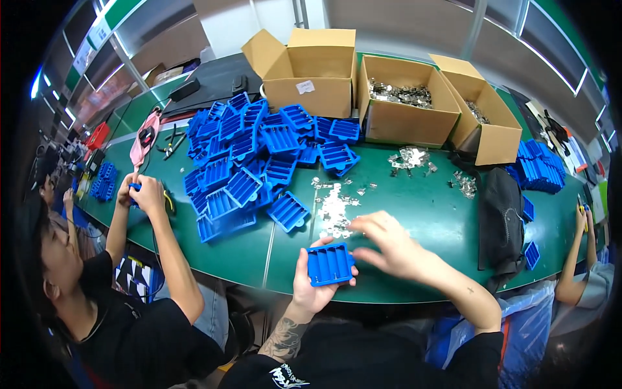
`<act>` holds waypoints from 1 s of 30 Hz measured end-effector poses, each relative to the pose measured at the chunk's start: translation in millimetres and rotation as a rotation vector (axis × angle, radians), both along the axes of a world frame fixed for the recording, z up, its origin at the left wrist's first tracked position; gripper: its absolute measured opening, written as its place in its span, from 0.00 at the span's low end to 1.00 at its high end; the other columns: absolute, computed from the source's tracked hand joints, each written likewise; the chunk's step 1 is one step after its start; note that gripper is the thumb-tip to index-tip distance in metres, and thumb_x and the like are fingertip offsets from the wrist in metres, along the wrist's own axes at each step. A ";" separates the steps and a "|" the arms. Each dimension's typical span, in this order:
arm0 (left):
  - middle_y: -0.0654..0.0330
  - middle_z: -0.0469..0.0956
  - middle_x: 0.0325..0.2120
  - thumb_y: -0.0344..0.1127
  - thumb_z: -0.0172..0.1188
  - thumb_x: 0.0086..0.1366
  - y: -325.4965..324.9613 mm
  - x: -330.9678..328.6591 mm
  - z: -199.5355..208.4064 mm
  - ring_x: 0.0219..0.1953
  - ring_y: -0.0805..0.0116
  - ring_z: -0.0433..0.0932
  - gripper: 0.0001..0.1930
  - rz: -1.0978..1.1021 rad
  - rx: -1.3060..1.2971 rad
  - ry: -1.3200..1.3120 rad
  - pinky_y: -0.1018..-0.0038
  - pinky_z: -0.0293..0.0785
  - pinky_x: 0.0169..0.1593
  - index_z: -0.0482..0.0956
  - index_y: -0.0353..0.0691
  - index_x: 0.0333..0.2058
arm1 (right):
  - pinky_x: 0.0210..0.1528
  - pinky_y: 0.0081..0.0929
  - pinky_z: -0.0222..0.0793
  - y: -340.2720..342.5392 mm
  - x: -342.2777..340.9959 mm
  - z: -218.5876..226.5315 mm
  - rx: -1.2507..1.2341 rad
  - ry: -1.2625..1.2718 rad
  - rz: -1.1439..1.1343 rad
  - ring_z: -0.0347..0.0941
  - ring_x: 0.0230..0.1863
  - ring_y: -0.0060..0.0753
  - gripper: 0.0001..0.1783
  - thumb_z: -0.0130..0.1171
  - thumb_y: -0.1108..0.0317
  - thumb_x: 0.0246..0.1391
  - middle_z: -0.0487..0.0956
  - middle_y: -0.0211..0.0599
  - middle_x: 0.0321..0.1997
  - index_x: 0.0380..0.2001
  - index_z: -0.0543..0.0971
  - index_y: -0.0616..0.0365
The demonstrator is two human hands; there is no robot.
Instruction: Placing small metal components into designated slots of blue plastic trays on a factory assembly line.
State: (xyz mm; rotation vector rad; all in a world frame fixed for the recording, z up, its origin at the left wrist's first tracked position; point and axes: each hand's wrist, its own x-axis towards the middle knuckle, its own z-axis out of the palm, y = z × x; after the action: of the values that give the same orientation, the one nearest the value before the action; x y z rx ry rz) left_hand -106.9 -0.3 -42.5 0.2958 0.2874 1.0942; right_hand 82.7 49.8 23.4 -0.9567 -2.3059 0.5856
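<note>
A blue plastic battery holder (329,264) with several long slots rests in my left hand (310,290), whose fingers and thumb grip it at its edges near the table's front edge. Just to its right is my right hand (392,247), slightly blurred, with thumb and fingers apart and nothing visible between them. Beyond the holder lies a scatter of small shiny metal pieces (335,209). One loose blue battery holder (288,211) sits left of these pieces, beside a large heap of similar holders (243,149).
Three open cardboard boxes (310,96) line the back; two contain metal parts (402,94). Smaller metal piles (409,157) lie in front of them. A black bag (502,220) stands to the right, near stacked blue holders (541,167). Co-workers (139,259) sit on both sides of the green table (414,207).
</note>
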 end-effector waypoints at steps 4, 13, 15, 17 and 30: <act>0.42 0.67 0.44 0.61 0.32 0.64 1.8 -1.0 3.7 0.39 0.48 0.73 0.29 0.042 -0.017 -0.016 0.57 0.72 0.37 0.57 0.46 0.54 | 0.48 0.37 0.63 36.1 -14.0 -27.4 0.070 -0.126 -0.096 0.67 0.44 0.45 0.21 0.62 0.68 0.42 0.73 0.39 0.40 0.43 0.73 0.56; 0.43 0.68 0.44 0.60 0.32 0.65 1.0 -1.4 1.2 0.39 0.49 0.73 0.28 0.059 -0.032 -0.064 0.58 0.72 0.37 0.58 0.46 0.53 | 0.39 0.29 0.59 49.3 -33.2 -47.7 0.240 -0.260 -0.113 0.68 0.39 0.32 0.07 0.59 0.69 0.41 0.75 0.28 0.30 0.29 0.78 0.53; 0.43 0.68 0.44 0.60 0.33 0.65 2.9 -0.5 1.9 0.39 0.48 0.73 0.28 0.049 -0.016 -0.066 0.58 0.72 0.37 0.59 0.45 0.53 | 0.38 0.29 0.59 49.9 -29.3 -53.5 0.287 -0.208 -0.101 0.68 0.38 0.32 0.07 0.60 0.69 0.40 0.75 0.28 0.30 0.28 0.78 0.53; 0.43 0.68 0.43 0.61 0.33 0.64 3.1 1.8 3.9 0.38 0.48 0.73 0.28 0.061 -0.041 -0.031 0.59 0.71 0.36 0.59 0.45 0.53 | 0.36 0.29 0.60 47.9 -27.7 -50.3 0.387 -0.110 -0.112 0.68 0.36 0.32 0.07 0.61 0.71 0.38 0.74 0.27 0.29 0.26 0.77 0.52; 0.50 0.67 0.45 0.55 0.30 0.67 6.1 37.7 8.5 0.42 0.53 0.73 0.27 -0.212 0.028 0.045 0.60 0.73 0.40 0.56 0.42 0.55 | 0.35 0.19 0.71 -16.9 14.5 6.7 -0.493 0.402 -0.291 0.77 0.31 0.22 0.07 0.60 0.76 0.46 0.81 0.36 0.28 0.32 0.79 0.61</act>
State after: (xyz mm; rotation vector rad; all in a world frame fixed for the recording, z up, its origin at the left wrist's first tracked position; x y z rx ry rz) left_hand -69.3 5.8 -34.0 0.3675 0.2743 0.8842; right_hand 97.3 33.0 30.2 -1.2358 -1.6582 1.1319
